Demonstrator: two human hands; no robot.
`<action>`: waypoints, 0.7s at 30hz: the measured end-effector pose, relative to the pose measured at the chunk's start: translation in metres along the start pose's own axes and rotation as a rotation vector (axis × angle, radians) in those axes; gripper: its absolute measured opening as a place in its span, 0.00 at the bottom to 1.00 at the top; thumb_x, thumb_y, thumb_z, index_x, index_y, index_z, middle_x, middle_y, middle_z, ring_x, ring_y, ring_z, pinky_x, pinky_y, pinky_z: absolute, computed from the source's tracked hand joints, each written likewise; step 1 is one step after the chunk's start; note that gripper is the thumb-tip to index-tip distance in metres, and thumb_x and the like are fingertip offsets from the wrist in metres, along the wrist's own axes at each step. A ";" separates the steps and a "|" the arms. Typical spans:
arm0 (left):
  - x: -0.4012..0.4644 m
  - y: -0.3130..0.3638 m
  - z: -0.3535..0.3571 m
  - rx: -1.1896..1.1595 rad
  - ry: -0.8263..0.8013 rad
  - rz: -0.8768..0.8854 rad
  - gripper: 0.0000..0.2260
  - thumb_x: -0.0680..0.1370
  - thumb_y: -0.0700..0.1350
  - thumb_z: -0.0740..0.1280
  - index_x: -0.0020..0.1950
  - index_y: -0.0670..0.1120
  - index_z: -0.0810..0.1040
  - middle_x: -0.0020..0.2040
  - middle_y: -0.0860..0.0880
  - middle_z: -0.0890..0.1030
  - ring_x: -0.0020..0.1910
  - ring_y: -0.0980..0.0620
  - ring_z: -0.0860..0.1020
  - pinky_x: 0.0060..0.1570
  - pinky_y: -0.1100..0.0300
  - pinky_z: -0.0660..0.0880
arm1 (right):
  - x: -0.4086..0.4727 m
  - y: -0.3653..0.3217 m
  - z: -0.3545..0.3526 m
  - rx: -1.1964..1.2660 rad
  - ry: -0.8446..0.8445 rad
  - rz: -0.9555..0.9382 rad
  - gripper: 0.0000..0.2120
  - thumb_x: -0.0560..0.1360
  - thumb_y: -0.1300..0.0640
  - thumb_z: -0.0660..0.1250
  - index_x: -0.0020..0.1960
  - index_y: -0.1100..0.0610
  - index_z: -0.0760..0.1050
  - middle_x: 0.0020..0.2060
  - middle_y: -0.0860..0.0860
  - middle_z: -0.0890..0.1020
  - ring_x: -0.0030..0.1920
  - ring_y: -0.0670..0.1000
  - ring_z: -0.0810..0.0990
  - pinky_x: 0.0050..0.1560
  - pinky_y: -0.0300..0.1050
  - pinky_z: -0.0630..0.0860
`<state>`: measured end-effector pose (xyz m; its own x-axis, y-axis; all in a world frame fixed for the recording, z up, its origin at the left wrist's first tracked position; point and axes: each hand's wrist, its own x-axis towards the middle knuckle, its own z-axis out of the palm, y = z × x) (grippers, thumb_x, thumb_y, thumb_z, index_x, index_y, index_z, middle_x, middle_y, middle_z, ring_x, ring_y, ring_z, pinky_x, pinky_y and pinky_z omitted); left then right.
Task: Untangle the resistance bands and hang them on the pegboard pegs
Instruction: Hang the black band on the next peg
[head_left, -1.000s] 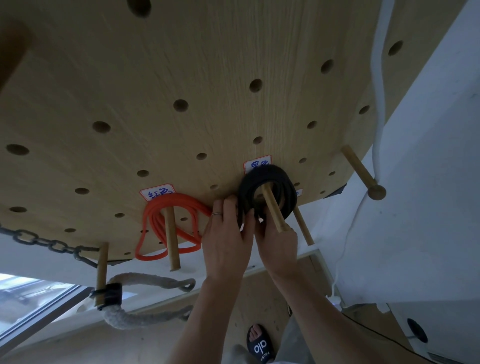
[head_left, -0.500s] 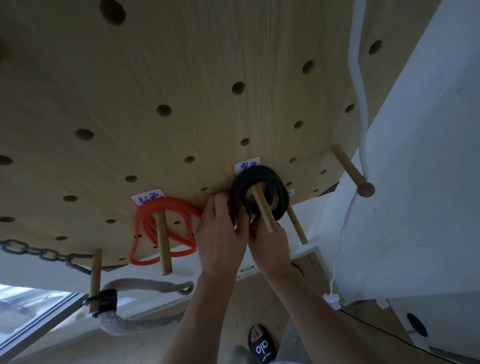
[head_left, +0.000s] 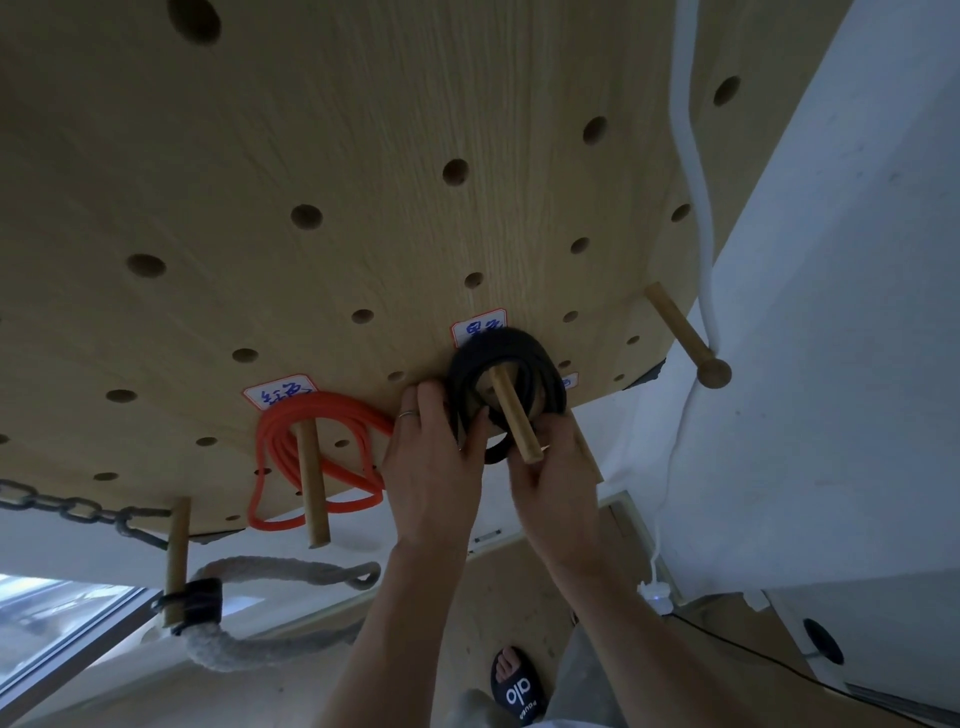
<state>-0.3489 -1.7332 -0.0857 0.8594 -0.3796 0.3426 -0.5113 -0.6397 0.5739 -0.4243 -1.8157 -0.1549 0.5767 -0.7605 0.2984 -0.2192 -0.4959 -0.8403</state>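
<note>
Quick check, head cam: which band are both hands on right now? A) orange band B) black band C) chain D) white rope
B: the left hand and right hand both grip the black band looped round its peg; the orange band hangs untouched.

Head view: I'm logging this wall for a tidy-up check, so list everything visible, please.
pegboard: one, light wood, fills the upper frame.
black band: one, coiled round a peg, centre.
red band: one, looped on a peg, left of the black.
labels: two read clearly, white, above each band.
chain: one, dark, far left.
rope: one, pale, lower left peg.
cable: one, white, right.
sandal: one, black, on the floor.
left hand, right hand: both hands grip the black band's lower coils.
</note>
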 end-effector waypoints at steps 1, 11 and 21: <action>0.000 0.001 -0.001 -0.009 -0.002 -0.011 0.18 0.78 0.53 0.73 0.53 0.50 0.64 0.49 0.49 0.77 0.40 0.50 0.76 0.33 0.50 0.79 | 0.005 0.001 -0.007 -0.001 0.035 0.033 0.06 0.79 0.52 0.63 0.53 0.54 0.71 0.37 0.44 0.78 0.31 0.42 0.76 0.33 0.39 0.75; -0.001 0.009 -0.018 -0.104 0.008 0.013 0.19 0.76 0.51 0.75 0.52 0.45 0.66 0.40 0.49 0.73 0.35 0.63 0.68 0.30 0.69 0.62 | 0.046 0.012 -0.040 -0.033 0.081 0.063 0.10 0.76 0.68 0.65 0.55 0.58 0.78 0.46 0.51 0.80 0.39 0.49 0.79 0.40 0.45 0.77; 0.011 0.009 -0.014 -0.095 -0.029 0.049 0.09 0.81 0.48 0.69 0.53 0.46 0.71 0.50 0.47 0.77 0.34 0.54 0.71 0.29 0.58 0.74 | 0.050 0.014 -0.029 -0.079 0.024 -0.052 0.11 0.78 0.70 0.63 0.55 0.62 0.80 0.44 0.53 0.81 0.40 0.51 0.77 0.41 0.37 0.74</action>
<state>-0.3440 -1.7335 -0.0663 0.8322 -0.4290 0.3514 -0.5496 -0.5544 0.6250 -0.4213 -1.8730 -0.1385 0.5698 -0.7423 0.3526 -0.2514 -0.5660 -0.7851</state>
